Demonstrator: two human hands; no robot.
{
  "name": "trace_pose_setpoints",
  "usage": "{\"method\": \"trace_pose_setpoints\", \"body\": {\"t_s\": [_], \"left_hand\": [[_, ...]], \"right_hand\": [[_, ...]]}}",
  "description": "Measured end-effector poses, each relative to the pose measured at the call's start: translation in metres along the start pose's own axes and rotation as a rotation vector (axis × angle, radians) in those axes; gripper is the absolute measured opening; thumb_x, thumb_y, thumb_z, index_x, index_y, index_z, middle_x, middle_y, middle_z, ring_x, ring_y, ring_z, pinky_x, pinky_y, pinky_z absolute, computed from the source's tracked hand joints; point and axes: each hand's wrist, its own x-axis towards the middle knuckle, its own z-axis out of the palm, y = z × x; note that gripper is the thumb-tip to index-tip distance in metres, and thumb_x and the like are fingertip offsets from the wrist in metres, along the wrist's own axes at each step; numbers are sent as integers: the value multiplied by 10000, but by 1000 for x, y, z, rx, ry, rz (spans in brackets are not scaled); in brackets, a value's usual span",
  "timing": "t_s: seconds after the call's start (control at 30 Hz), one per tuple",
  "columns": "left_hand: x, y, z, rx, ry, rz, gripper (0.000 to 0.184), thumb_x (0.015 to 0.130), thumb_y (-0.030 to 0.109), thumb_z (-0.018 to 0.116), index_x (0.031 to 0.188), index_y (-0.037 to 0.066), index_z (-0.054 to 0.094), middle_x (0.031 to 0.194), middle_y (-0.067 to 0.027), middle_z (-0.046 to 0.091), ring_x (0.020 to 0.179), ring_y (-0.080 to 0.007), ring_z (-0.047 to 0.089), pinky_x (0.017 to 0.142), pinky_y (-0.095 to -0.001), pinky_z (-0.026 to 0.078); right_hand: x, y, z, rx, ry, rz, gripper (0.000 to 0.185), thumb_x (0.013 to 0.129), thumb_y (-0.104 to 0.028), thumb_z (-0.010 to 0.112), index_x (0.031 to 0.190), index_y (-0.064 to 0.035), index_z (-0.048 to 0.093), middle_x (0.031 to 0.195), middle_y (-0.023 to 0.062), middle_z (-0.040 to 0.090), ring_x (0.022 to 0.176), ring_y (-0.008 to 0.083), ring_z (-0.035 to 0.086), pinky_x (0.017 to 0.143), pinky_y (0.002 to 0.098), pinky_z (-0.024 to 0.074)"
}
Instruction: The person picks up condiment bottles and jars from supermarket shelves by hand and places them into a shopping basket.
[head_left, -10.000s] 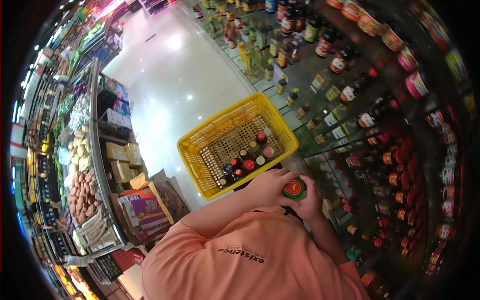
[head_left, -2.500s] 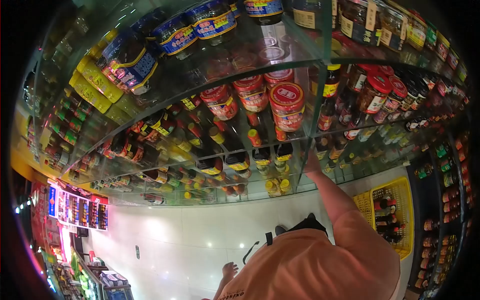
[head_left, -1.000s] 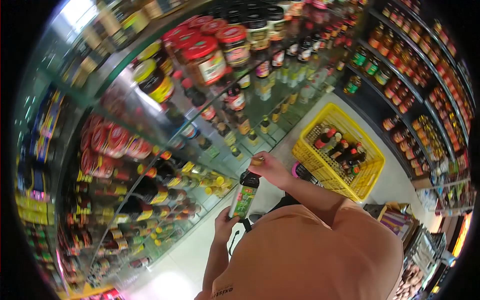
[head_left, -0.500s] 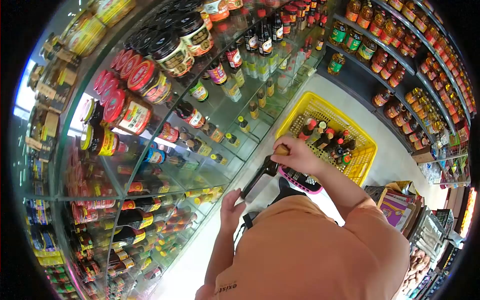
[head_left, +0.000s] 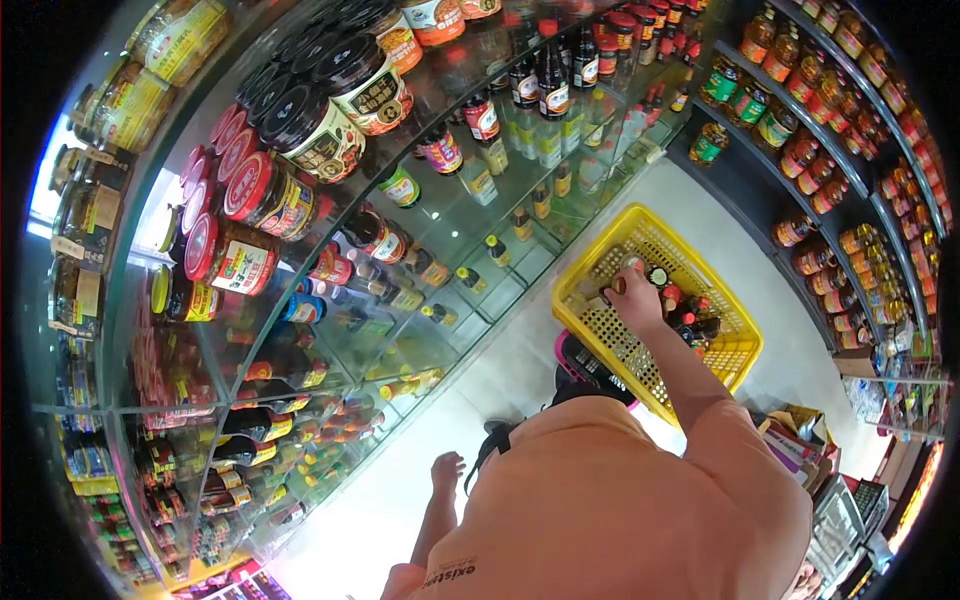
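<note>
My right hand (head_left: 636, 302) is inside the yellow basket (head_left: 735, 260), its fingers closed around the brown-capped top of a bottle (head_left: 618, 286). The rest of that bottle is mostly hidden under the hand. Several dark bottles (head_left: 690, 318) with red and dark caps stand or lean beside it in the basket. Low on the left, my left hand (head_left: 447, 470) hangs in the air with loosely bent fingers apart, holding nothing. It is nearest to the glass shelving.
Glass shelves on the left hold jars (head_left: 240, 262) and sauce bottles (head_left: 553, 85). Dark curved shelves (head_left: 740, 170) at the right carry oil bottles. A pink-rimmed black basket (head_left: 590, 365) sits against the yellow one. Cardboard boxes (head_left: 800, 440) stand at the lower right.
My right hand has moved from in front of my body into the yellow basket with the dark bottle. My left hand has come away from the bottle and dropped lower.
</note>
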Motion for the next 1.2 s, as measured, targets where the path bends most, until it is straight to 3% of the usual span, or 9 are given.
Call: {"method": "trace_pose_setpoints", "body": {"t_s": [0.2, 0.23, 0.33, 0.47, 0.6, 0.87, 1.0, 1.13, 1.2], "left_hand": [[7, -139, -63, 1241, -63, 809, 238, 902, 209, 642, 978, -12, 687, 864, -103, 708, 728, -203, 691, 653, -316, 552], [-8, -128, -61, 1322, -185, 579, 224, 899, 199, 649, 986, -3, 689, 852, -109, 703, 723, -205, 689, 649, -336, 559], [-38, -131, -53, 247, 7, -139, 234, 916, 208, 654, 1041, 12, 682, 916, -117, 711, 723, -216, 684, 625, -343, 555], [-63, -123, -46, 18, 92, -244, 254, 942, 215, 639, 1111, 26, 663, 970, -123, 716, 741, -215, 683, 607, -338, 547], [-66, -126, -46, 585, 27, 113, 290, 948, 239, 630, 1158, 39, 641, 981, -107, 722, 796, -196, 688, 658, -324, 543], [-79, -73, -23, 110, 167, -46, 313, 937, 248, 639, 1162, 30, 647, 1048, -89, 720, 865, -199, 709, 780, -340, 565], [-52, -66, -57, 625, 387, 635, 229, 997, 198, 511, 985, 71, 701, 958, -103, 710, 797, -227, 710, 751, -338, 564], [-72, 65, -83, -9, 692, 514, 276, 934, 205, 643, 1123, 5, 646, 852, -89, 708, 794, -159, 670, 763, -300, 526], [-77, 131, -105, -144, 768, 683, 358, 921, 174, 701, 1203, -19, 593, 910, -78, 704, 822, -140, 651, 769, -285, 522]], "right_hand": [[29, 67, 66, -61, -190, 313, 315, 855, -213, 762, 1057, -76, 563, 992, 176, 618, 926, 377, 635, 792, 482, 516], [34, 71, 71, -66, -251, 373, 281, 879, -206, 738, 1031, -88, 532, 1066, 185, 592, 960, 377, 623, 818, 500, 515], [42, 96, 96, -161, -265, 368, 263, 889, -183, 719, 1012, -93, 505, 1085, 182, 573, 980, 388, 614, 836, 513, 506], [50, 116, 118, -191, -262, 389, 259, 875, -147, 709, 1023, -94, 503, 1079, 177, 567, 998, 405, 604, 841, 526, 498], [58, 137, 139, -274, -329, 430, 251, 876, -121, 670, 1073, -63, 526, 1168, 193, 587, 1056, 423, 596, 862, 532, 503], [62, 213, 196, -347, -313, 198, 374, 893, -218, 665, 1208, -53, 548, 1172, 188, 625, 1115, 357, 615, 942, 508, 503], [58, 203, 181, -994, -506, -339, 468, 929, -296, 615, 1293, -16, 527, 1278, 179, 564, 1152, 364, 582, 956, 520, 494], [40, 142, 149, -1171, -633, -332, 370, 930, -204, 600, 1257, -33, 576, 1331, 192, 508, 1196, 402, 531, 975, 527, 476], [17, 108, 134, -332, -129, 12, 288, 913, -122, 602, 1186, -29, 607, 1347, 215, 482, 1208, 415, 507, 998, 517, 464]]}}
